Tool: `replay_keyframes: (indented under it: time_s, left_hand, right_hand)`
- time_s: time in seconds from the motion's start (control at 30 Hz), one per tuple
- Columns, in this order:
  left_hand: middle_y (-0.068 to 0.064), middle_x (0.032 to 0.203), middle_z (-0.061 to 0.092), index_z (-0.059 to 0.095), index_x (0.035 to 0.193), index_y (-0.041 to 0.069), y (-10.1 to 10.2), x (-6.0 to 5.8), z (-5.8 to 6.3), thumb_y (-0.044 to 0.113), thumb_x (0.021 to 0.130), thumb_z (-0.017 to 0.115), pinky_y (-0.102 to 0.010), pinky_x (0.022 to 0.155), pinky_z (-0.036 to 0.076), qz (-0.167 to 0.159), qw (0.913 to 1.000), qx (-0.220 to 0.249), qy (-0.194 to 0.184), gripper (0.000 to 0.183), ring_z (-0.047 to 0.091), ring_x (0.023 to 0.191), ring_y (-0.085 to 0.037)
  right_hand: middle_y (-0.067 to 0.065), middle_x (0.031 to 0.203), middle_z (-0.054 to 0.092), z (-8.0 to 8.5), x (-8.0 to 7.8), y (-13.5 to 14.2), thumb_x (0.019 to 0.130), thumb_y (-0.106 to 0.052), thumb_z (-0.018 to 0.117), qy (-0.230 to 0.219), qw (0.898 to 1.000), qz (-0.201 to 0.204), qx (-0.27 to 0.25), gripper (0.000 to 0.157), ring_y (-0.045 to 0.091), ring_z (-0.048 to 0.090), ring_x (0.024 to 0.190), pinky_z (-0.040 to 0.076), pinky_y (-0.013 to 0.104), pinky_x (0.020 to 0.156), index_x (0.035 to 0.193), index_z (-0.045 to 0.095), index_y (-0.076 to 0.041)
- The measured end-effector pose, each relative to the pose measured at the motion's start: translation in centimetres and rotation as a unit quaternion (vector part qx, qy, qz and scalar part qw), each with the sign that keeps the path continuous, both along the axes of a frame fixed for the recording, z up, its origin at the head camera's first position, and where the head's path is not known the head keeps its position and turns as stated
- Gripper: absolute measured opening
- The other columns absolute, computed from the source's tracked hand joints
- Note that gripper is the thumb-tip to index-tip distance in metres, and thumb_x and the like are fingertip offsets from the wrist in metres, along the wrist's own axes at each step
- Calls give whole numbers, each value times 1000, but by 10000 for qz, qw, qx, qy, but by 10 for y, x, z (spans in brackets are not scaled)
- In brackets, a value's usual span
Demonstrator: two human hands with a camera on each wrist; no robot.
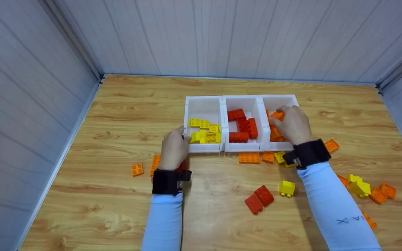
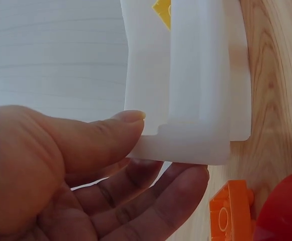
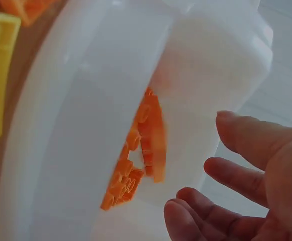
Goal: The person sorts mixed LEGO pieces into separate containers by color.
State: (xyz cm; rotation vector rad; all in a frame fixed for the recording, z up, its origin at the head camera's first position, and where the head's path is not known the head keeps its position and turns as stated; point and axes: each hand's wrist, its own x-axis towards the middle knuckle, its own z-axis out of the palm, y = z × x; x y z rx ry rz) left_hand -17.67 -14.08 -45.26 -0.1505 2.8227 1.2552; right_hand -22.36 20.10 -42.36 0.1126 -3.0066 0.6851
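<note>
My left hand (image 1: 173, 148) pinches the left wall of a white bin (image 1: 204, 149), the leftmost of 3 joined in a row. In the left wrist view, the thumb lies over the bin's rim (image 2: 193, 145) and the fingers sit outside it. Yellow toy bricks (image 1: 212, 138) lie inside that bin. My right hand (image 1: 294, 123) is over the right bin (image 1: 278, 146), fingers spread and relaxed, nothing between them. Beneath it are orange bricks (image 1: 276, 135); in the right wrist view one orange brick (image 3: 157, 145) tilts, slightly blurred, above the others.
Red bricks (image 1: 238, 137) fill part of the middle bin. Orange bricks (image 1: 249, 158) lie along the bins' front. A red pair (image 1: 255, 204), a yellow brick (image 1: 287, 188) and several orange and yellow ones (image 1: 359, 188) are scattered right. Another orange brick (image 1: 137, 169) lies left. Pale walls (image 1: 215, 38) enclose the tabletop.
</note>
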Motion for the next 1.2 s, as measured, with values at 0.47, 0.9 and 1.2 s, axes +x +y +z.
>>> replay_keyframes:
  time_s: [0.47,0.9,1.2]
  left_hand:
    - [-19,137,56,51,141,-3,-2,3,1,5,98,60,-43,97,47,-247,9997,-76,30,46,56,119,-27]
    - [-18,125,63,53,138,-3,-1,2,4,7,98,61,-39,85,52,-252,9995,-147,-150,42,61,102,-25]
    - [-16,124,64,53,139,-2,0,2,4,7,98,60,-40,87,51,-233,9996,-32,-181,43,60,103,-25]
  right_hand:
    - [23,96,70,10,77,58,95,-14,64,-305,9950,475,828,27,30,64,73,51,46,62,114,68,5]
    - [32,113,56,-49,124,92,86,-8,76,-164,9920,643,1070,44,46,59,95,48,60,79,125,62,5]
    - [35,114,57,-44,123,96,89,-7,72,-510,9877,576,1359,42,46,60,95,50,59,79,125,60,11]
